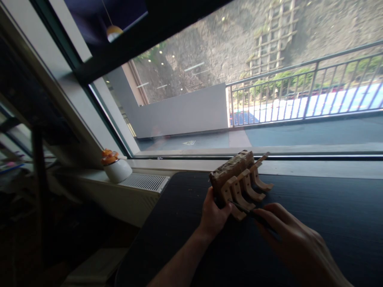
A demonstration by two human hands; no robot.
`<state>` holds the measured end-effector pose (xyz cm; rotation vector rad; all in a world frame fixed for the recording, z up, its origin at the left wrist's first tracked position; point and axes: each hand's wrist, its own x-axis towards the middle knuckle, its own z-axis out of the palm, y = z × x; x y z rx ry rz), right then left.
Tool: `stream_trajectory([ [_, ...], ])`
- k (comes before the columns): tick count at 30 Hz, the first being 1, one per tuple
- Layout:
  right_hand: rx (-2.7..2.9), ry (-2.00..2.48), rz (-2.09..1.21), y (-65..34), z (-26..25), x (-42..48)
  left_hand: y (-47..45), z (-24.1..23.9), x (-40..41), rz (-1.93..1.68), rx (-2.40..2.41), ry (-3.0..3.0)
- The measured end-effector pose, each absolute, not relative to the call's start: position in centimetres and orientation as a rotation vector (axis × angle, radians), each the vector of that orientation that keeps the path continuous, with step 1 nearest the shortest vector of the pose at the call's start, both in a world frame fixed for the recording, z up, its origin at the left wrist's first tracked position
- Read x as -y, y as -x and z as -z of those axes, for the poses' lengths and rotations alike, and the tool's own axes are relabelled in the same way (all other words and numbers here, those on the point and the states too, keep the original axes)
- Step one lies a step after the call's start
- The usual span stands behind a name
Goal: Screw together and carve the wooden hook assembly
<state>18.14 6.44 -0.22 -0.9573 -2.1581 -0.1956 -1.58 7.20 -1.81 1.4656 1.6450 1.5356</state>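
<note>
A wooden block with rough bark (233, 166) is tilted above the dark table, with several curved wooden hooks (247, 185) set in a row along its side. Small dark holes or screws show on the hooks' upper parts. My left hand (213, 215) grips the near end of the block, its thumb by the closest hook. A screwdriver (241, 206) with a thin shaft and dark handle is held in my right hand (289, 231). Its tip meets the nearest hook beside my left thumb; whether it sits in a screw cannot be made out.
The black table (173, 223) meets a pale window sill (314, 168) and a large window. Left of the table, a white pot (117, 171) with an orange top stands beside a vent grille (146, 181). Outside are a walkway and a metal railing (311, 89).
</note>
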Motion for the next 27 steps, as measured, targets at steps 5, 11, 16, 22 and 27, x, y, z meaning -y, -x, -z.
stream_trajectory([
  [5,2.121,1.032,0.056,-18.3,0.6,-6.9,1.6,2.0,-7.3,-1.532,-1.658,-1.459],
  [11,2.144,1.075,-0.013,-18.1,1.0,-6.7,1.6,1.8,-7.2,-1.505,-1.671,-1.469],
  [16,2.162,1.095,0.057,-17.8,1.7,-6.6,1.6,1.9,-7.1,-1.524,-1.650,-1.482],
  [22,2.169,1.030,0.164,-18.0,0.9,-6.4,1.8,2.2,-7.2,-1.514,-1.649,-1.500],
  [27,2.166,0.999,0.195,-18.1,0.2,-6.3,1.8,2.4,-7.4,-1.526,-1.634,-1.499],
])
